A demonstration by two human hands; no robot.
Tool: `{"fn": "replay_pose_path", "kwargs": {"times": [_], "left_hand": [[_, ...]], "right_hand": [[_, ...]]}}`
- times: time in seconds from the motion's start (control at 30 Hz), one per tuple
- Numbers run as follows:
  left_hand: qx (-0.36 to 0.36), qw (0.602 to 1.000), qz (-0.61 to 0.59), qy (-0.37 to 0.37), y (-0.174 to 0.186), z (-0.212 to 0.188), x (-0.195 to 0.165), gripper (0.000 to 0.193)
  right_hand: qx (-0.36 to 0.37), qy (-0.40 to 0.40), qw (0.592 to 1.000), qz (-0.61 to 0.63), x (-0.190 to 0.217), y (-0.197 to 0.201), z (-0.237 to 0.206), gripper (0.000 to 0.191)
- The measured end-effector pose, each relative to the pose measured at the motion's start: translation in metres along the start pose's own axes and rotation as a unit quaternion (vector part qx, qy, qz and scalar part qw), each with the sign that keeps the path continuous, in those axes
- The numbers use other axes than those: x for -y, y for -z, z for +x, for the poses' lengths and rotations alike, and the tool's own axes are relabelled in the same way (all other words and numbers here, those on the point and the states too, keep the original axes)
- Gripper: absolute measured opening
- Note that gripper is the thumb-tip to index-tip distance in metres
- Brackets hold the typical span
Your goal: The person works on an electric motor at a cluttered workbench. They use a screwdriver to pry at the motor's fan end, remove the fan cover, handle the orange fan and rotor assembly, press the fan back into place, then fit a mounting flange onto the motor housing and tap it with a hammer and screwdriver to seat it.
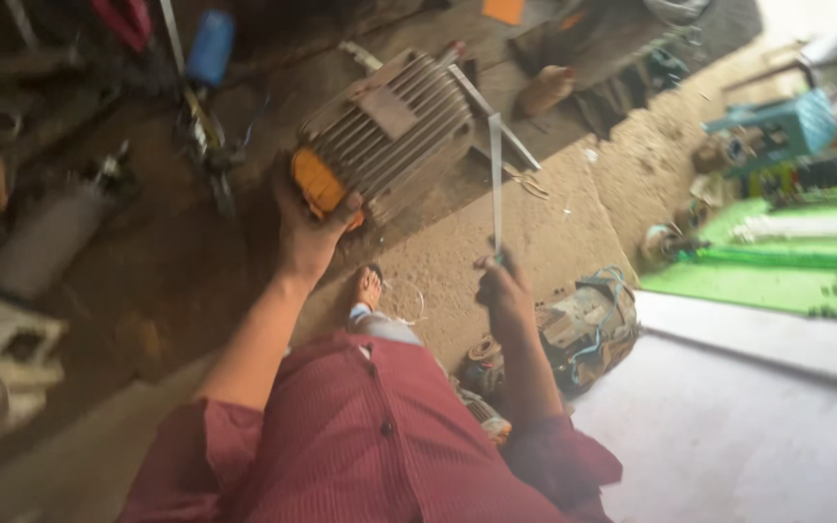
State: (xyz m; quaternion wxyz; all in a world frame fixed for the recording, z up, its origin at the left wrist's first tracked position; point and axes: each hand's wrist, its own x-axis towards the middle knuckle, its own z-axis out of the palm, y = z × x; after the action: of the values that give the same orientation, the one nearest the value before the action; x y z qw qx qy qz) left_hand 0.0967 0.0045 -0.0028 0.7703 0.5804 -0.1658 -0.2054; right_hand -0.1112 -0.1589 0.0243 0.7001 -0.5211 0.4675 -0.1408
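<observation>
A grey finned electric motor (pixel 389 131) lies on the dirty workshop floor, with an orange winding end (pixel 317 182) facing me. My left hand (pixel 307 232) grips that orange end at the motor's near rim. My right hand (pixel 504 286) is closed on the lower end of a thin pale strip (pixel 495 179) that stands up towards the motor's far side. A red striped shirt fills the lower middle of the view, and my bare foot (pixel 369 287) shows below the motor.
A second, opened motor with blue wires (pixel 588 329) lies by my right arm. Scissors (pixel 525 179) rest on the floor past the strip. A grey cylinder (pixel 46 237), a blue can (pixel 210 46) and tools sit at left. Green machinery (pixel 777 126) stands at right.
</observation>
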Motion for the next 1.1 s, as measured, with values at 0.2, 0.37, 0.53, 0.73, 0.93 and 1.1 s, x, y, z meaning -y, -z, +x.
{"fn": "replay_pose_path", "kwargs": {"times": [0.2, 0.37, 0.53, 0.73, 0.93, 1.1], "left_hand": [[-0.050, 0.991, 0.082, -0.088, 0.015, -0.020, 0.000, 0.105], [-0.017, 0.990, 0.103, 0.090, 0.072, -0.099, -0.028, 0.055], [-0.179, 0.945, 0.244, 0.128, 0.137, -0.212, -0.078, 0.028], [-0.471, 0.837, 0.274, -0.039, 0.221, -0.259, -0.130, 0.019], [-0.308, 0.882, 0.336, -0.122, 0.322, -0.206, -0.178, 0.048], [-0.121, 0.878, 0.449, -0.109, 0.351, -0.175, -0.190, 0.067]], "right_hand": [[-0.063, 0.386, 0.788, -0.475, 0.022, 0.003, 0.088, 0.045], [-0.020, 0.487, 0.689, -0.536, 0.038, -0.016, 0.132, 0.044], [-0.002, 0.432, 0.815, -0.387, 0.056, -0.039, 0.099, 0.031], [0.265, 0.396, 0.788, -0.390, 0.034, -0.133, -0.004, 0.027], [0.602, 0.148, 0.745, -0.247, -0.007, -0.298, -0.105, 0.048], [0.540, 0.038, 0.799, -0.261, -0.033, -0.397, -0.143, 0.065]]}}
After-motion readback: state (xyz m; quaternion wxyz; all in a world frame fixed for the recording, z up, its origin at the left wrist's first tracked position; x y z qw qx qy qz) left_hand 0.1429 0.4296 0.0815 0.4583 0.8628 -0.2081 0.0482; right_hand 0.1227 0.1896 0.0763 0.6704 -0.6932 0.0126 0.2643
